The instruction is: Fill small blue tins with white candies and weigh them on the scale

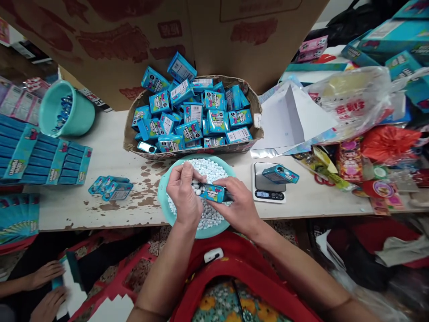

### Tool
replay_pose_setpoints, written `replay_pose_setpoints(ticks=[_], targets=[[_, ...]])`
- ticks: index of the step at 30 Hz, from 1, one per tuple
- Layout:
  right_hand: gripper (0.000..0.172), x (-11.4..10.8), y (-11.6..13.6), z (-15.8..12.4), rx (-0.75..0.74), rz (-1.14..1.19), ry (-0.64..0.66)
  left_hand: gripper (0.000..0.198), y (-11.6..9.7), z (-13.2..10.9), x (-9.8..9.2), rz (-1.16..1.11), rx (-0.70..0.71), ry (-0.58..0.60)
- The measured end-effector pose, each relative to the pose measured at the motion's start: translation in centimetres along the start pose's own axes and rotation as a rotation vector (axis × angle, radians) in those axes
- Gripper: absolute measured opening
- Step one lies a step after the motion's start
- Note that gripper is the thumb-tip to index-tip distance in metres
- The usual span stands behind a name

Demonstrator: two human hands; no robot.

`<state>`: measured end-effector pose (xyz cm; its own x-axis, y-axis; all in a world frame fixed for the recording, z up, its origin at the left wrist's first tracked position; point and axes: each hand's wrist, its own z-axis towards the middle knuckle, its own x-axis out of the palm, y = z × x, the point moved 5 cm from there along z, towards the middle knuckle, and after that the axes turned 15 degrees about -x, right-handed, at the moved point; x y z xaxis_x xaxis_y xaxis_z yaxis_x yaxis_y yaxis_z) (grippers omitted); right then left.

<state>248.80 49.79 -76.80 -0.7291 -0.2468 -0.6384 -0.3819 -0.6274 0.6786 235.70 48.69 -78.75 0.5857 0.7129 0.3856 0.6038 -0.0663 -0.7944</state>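
My right hand (pixel 239 203) grips a small blue candy box (pixel 213 192) lying nearly sideways, its open end toward my left hand. Cupped at that end, my left hand (pixel 186 194) has its fingers curled around some white candies (pixel 197 185). Part of the left fingers is hidden behind the hand. Both hands are above a turquoise basin (pixel 163 197) filled with small white candies (pixel 211 170). To the right, another blue box (pixel 280 173) rests tilted on a digital scale (pixel 270 195) with a lit display.
Behind the basin stands a cut-down carton (pixel 147 155) heaped with blue boxes. Several blue boxes (pixel 115 189) lie to the left, near display packs (pixel 20 156) and a turquoise bucket (pixel 85 118). Plastic bags (pixel 355 103) crowd the right. A co-worker's hands (pixel 48 286) hold cardboard at lower left.
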Motion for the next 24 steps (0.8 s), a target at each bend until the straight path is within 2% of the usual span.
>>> replay_pose_setpoints(ticks=[10, 14, 17, 20, 22, 24], targets=[[0.027, 0.7, -1.1, -0.4, 0.081, 0.089, -0.006, 0.03, 0.7, 0.2, 0.4, 0.024, -0.053, -0.009], [0.029, 0.8, -1.4, -0.5, 0.107, 0.122, -0.037, 0.029, 0.3, 0.1, 0.8, 0.048, -0.017, -0.002], [0.033, 0.2, -1.9, -0.8, 0.146, 0.205, -0.07, 0.025, -0.5, -0.3, 1.3, 0.053, -0.003, 0.017], [0.036, -1.4, -2.7, -2.2, 0.178, 0.345, -0.127, 0.023, -0.9, 0.2, 1.1, 0.089, 0.041, 0.024], [0.037, -3.2, -3.3, -4.1, 0.196, 0.415, -0.164, 0.022, -0.3, 1.3, 0.6, 0.271, 0.079, 0.009], [0.038, -5.5, -4.2, -6.7, 0.246, 0.44, -0.199, 0.021, 1.2, 2.7, 0.3, 0.673, 0.122, 0.016]])
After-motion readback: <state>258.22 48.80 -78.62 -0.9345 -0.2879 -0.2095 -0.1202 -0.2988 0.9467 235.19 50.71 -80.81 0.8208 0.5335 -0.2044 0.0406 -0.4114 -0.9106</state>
